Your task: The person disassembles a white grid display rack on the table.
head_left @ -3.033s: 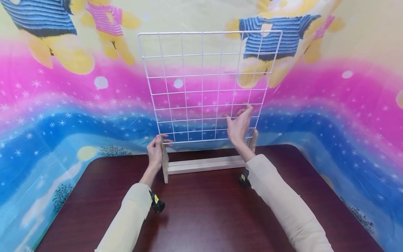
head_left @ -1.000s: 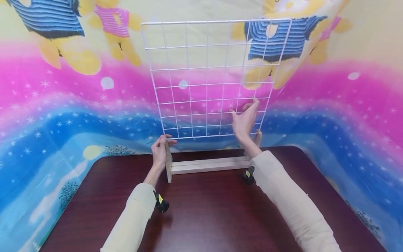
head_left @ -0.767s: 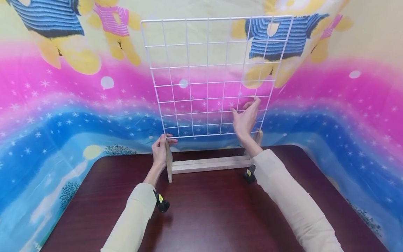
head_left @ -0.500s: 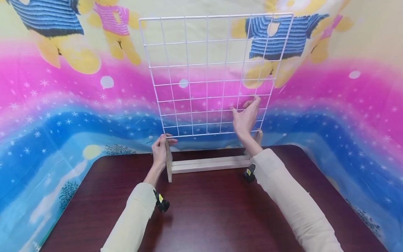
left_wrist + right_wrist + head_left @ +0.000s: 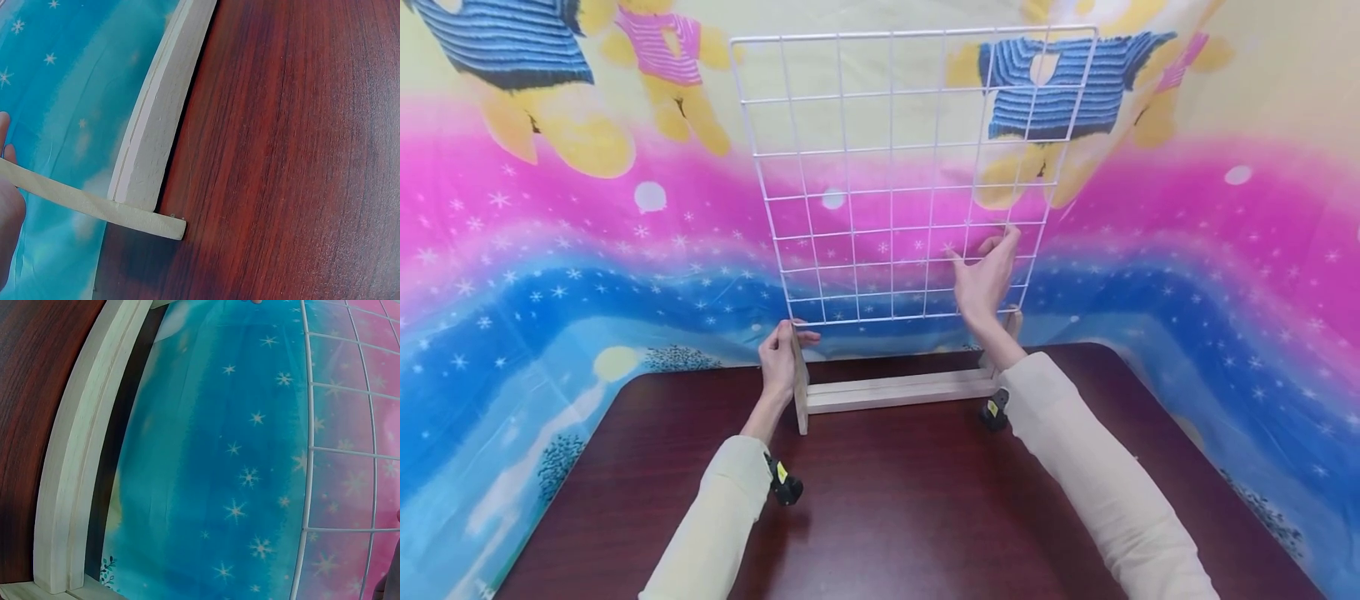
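A white wire grid panel (image 5: 892, 151) stands nearly upright above a pale wooden stand. The stand's crossbar (image 5: 898, 392) joins a left side piece (image 5: 802, 396) and a right side piece (image 5: 1015, 323). My left hand (image 5: 778, 358) grips the top of the left side piece, fingers on both sides of it, by the grid's lower left corner. My right hand (image 5: 985, 283) holds the grid's lower right part, thumb and fingers at the wires. In the right wrist view, the grid's bottom wire (image 5: 308, 425) is apart from the crossbar (image 5: 75, 444). The right hand partly hides the right side piece.
The stand rests near the back edge of a dark red-brown table (image 5: 880, 500). Behind it hangs a printed cloth (image 5: 647, 250) with bears and snowflakes. Black wrist cameras (image 5: 786, 485) sit below both cuffs.
Over three seconds the grid has risen in the view, its lower edge now at the tops of the side pieces. The right hand has gone up slightly with it; the left hand keeps its grip.
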{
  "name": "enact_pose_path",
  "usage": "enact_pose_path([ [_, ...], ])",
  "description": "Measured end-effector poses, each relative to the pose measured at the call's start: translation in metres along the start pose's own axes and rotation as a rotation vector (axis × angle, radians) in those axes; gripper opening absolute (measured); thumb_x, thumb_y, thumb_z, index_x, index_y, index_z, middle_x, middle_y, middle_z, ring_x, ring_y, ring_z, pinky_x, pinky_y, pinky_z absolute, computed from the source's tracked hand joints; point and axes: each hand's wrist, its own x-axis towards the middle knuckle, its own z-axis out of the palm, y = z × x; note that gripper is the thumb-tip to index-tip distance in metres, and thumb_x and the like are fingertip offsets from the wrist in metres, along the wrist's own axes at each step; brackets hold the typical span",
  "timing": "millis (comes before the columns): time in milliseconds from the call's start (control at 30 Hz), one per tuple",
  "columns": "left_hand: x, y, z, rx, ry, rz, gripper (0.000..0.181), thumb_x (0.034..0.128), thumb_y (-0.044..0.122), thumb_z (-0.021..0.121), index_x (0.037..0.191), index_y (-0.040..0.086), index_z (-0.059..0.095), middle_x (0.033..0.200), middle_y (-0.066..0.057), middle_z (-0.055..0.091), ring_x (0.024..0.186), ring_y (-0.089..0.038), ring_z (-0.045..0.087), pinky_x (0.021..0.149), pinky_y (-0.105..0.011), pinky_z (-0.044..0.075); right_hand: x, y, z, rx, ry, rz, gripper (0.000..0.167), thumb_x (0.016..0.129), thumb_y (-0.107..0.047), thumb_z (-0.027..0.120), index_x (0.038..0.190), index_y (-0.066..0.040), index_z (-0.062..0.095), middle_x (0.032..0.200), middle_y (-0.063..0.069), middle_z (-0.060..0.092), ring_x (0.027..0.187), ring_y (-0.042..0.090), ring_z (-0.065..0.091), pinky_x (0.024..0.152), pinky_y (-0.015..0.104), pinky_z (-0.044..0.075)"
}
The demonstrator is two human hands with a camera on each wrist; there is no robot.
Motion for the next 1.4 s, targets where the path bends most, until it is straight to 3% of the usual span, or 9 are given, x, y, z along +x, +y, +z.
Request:
enact_pose_path([
  [200,-0.004,0.015,0.003,0.004,-0.024,0.012,0.046,0.1052,0.023,0.041,0.111,-0.021,0.056,0.091,-0.041,0.061,0.082,-0.047,0.065,0.083,-0.047,0.051,-0.001,-0.001,-0.004,0.006,-0.001,-0.010,0.072,0.078,-0.022,0.083,0.130,-0.009,0.035,0.091,0.002,0.040,0.086,0.021,0.045,0.074,0.031,0.037],
  [367,-0.007,0.024,0.006,-0.007,-0.028,0.035,0.038,0.1041,0.010,0.038,0.107,-0.025,0.055,0.087,-0.047,0.055,0.076,-0.057,0.059,0.075,-0.053,0.052,-0.002,0.000,-0.008,-0.004,0.001,0.005,0.071,0.078,-0.020,0.083,0.129,-0.010,0.034,0.091,0.002,0.041,0.086,0.019,0.045,0.075,0.032,0.038],
  [433,-0.007,0.025,0.007,-0.013,-0.025,0.035,0.036,0.1037,0.009,0.038,0.102,-0.020,0.060,0.084,-0.047,0.055,0.073,-0.057,0.059,0.071,-0.052,0.053,-0.003,0.001,-0.010,-0.009,-0.001,0.012,0.071,0.078,-0.019,0.082,0.130,-0.010,0.034,0.092,0.003,0.041,0.086,0.019,0.046,0.074,0.032,0.039],
  [600,-0.007,0.024,0.005,-0.014,-0.015,0.034,0.032,0.1037,0.017,0.044,0.092,0.007,0.072,0.081,-0.042,0.059,0.071,-0.056,0.058,0.071,-0.046,0.054,-0.003,0.002,-0.014,-0.019,-0.006,0.024,0.072,0.078,-0.017,0.082,0.131,-0.011,0.034,0.094,0.004,0.043,0.088,0.020,0.047,0.075,0.033,0.041],
  [700,-0.006,0.024,0.005,-0.005,-0.019,0.034,0.032,0.1034,0.023,0.046,0.091,0.012,0.073,0.080,-0.038,0.062,0.072,-0.056,0.058,0.071,-0.043,0.055,-0.004,0.003,-0.016,-0.011,-0.007,0.024,0.070,0.079,-0.016,0.082,0.131,-0.010,0.034,0.093,0.003,0.042,0.087,0.020,0.047,0.075,0.033,0.041],
  [833,-0.006,0.024,0.004,-0.003,-0.019,0.018,0.032,0.1027,0.024,0.048,0.091,0.009,0.073,0.079,-0.037,0.063,0.071,-0.052,0.062,0.070,-0.036,0.055,-0.006,0.006,-0.019,-0.006,-0.010,0.035,0.068,0.079,-0.014,0.081,0.129,-0.010,0.035,0.092,0.003,0.041,0.085,0.020,0.047,0.070,0.032,0.039],
  [1033,-0.004,0.020,0.000,-0.014,-0.001,0.000,0.042,0.1026,0.024,0.049,0.099,-0.014,0.065,0.076,-0.030,0.066,0.065,-0.041,0.065,0.070,-0.039,0.056,-0.013,0.009,-0.022,0.000,-0.027,0.040,0.067,0.079,-0.015,0.081,0.128,-0.008,0.035,0.093,0.004,0.042,0.085,0.024,0.049,0.061,0.031,0.035],
  [1233,0.000,0.002,-0.004,-0.047,0.011,-0.033,0.035,0.1034,0.017,0.046,0.099,-0.011,0.067,0.073,-0.015,0.070,0.064,-0.037,0.067,0.065,-0.040,0.057,-0.017,0.013,-0.027,0.004,-0.030,0.048,0.068,0.079,-0.016,0.082,0.128,-0.009,0.035,0.093,0.003,0.041,0.085,0.020,0.047,0.058,0.032,0.034],
  [1400,-0.003,0.012,-0.001,-0.008,-0.002,-0.026,0.040,0.1032,0.020,0.047,0.101,-0.018,0.061,0.071,-0.014,0.070,0.066,-0.022,0.068,0.067,-0.032,0.054,-0.018,0.019,-0.032,0.004,-0.030,0.050,0.068,0.078,-0.014,0.082,0.128,-0.007,0.035,0.092,0.003,0.041,0.086,0.021,0.046,0.064,0.032,0.035],
])
